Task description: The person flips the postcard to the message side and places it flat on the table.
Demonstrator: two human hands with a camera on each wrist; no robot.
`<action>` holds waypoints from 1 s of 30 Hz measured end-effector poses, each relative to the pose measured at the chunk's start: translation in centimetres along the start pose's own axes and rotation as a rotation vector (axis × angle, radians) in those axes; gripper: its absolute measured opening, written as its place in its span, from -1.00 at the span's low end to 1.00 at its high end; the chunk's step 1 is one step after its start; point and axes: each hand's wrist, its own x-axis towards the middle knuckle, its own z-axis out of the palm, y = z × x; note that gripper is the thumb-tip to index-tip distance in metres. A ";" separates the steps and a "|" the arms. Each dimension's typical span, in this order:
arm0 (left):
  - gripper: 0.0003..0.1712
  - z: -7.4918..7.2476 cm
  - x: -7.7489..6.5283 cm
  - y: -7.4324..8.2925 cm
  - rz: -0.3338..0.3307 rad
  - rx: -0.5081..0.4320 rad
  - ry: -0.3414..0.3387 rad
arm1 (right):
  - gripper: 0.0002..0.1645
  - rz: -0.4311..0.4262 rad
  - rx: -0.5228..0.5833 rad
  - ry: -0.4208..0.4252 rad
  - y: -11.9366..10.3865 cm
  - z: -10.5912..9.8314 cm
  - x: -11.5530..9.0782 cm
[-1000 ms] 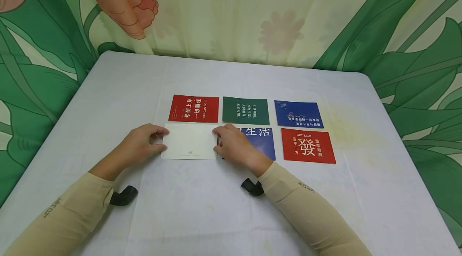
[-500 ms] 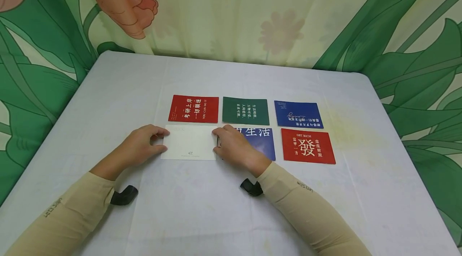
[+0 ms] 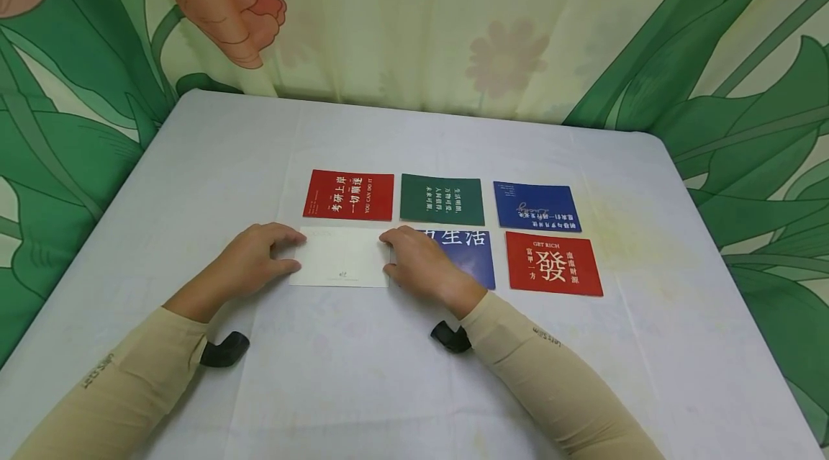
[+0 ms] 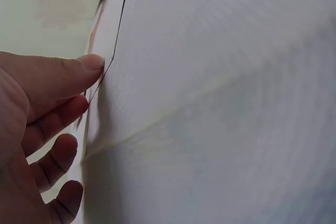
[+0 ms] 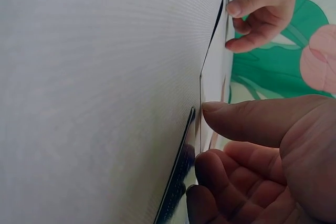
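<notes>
Evidently the pale card (image 3: 340,258) is being steadied from both ends, at the left of the near row, just nearer than the far left red card (image 3: 347,196). The left hand (image 3: 249,262) sets thumb and forefinger spread apart along its left edge, and the right hand (image 3: 421,262) mirrors this at its right edge, neither visibly pinching; probably this keeps the card straight and its face uncovered. The right hand hides part of the near blue card (image 3: 469,262), which lies just right of the pale one. Whether the pale card rests fully flat, I cannot tell.
</notes>
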 end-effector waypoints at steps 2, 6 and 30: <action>-0.49 0.0 0.0 0.0 -0.004 0.002 -0.001 | -0.46 0.003 -0.002 -0.005 0.0 -0.1 0.0; -0.48 0.1 0.1 0.1 -0.016 0.006 -0.011 | -0.44 0.012 -0.005 -0.021 -0.1 -0.2 0.1; -0.33 -4.1 5.3 0.5 0.026 0.039 -0.001 | -0.23 0.091 -0.131 0.036 0.2 -5.8 4.1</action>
